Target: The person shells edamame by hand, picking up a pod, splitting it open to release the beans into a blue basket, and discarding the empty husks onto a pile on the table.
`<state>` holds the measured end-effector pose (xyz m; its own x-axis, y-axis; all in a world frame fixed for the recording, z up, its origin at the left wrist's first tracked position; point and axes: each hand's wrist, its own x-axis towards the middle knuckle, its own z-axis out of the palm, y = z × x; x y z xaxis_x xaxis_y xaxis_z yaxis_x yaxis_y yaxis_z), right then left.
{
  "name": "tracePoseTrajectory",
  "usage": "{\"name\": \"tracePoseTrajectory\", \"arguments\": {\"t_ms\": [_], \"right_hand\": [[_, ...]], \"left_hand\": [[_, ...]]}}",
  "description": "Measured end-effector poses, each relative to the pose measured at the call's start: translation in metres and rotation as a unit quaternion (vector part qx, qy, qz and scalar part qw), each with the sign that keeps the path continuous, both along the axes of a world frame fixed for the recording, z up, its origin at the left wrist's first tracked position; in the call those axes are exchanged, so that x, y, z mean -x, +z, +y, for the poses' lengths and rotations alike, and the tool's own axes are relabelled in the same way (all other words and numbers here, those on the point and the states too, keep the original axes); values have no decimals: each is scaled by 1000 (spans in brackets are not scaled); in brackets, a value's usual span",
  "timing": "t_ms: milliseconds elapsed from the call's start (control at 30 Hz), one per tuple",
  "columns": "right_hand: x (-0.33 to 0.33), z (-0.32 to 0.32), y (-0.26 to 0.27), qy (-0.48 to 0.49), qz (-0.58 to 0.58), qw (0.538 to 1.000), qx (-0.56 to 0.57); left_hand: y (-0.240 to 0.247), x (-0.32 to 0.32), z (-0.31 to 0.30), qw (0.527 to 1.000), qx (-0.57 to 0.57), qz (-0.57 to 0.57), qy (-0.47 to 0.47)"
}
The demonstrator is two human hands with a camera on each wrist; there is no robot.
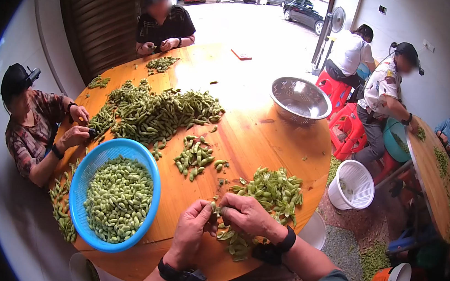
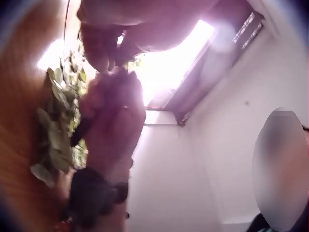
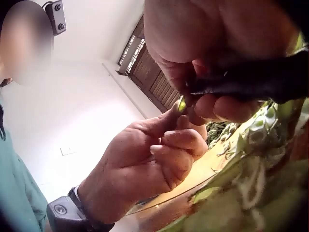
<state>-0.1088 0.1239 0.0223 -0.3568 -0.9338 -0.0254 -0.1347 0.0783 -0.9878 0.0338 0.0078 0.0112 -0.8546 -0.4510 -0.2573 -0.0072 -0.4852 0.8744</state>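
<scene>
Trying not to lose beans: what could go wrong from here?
The left hand and right hand pinch the pod over bare table, apart from the blue basket, so a popped bean might roll away. The pod pile beside the right hand lies near the table's edge; a nudge could spill some.

A round wooden table [image 1: 253,138] fills the centre of the frame. At lower left on it sits a blue basket [image 1: 83,177] of shelled green beans [image 1: 118,198]. A large heap of pods [image 1: 156,111] lies left of centre, with a metal colander [image 1: 300,99] to its right. At right, a white basket [image 1: 356,186] stands on the floor near red stools [image 1: 346,129].
</scene>
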Motion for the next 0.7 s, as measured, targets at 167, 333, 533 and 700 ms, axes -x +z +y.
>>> {"name": "tracePoseTrajectory", "arguments": {"t_ms": [167,333,533,700], "right_hand": [[-7,-8,-7,-58,57,995,55],[-11,-7,4,-66,-59,994,70],[-9,-8,-2,-69,26,992,103],[-6,-7,-3,-106,215,963,122]], "left_hand": [[-3,2,4,972,232,-5,50],[0,-3,-4,999,35,37,9],[-12,-2,-9,996,-71,43,-8],[-9,1,-3,999,-31,-2,8]]}}
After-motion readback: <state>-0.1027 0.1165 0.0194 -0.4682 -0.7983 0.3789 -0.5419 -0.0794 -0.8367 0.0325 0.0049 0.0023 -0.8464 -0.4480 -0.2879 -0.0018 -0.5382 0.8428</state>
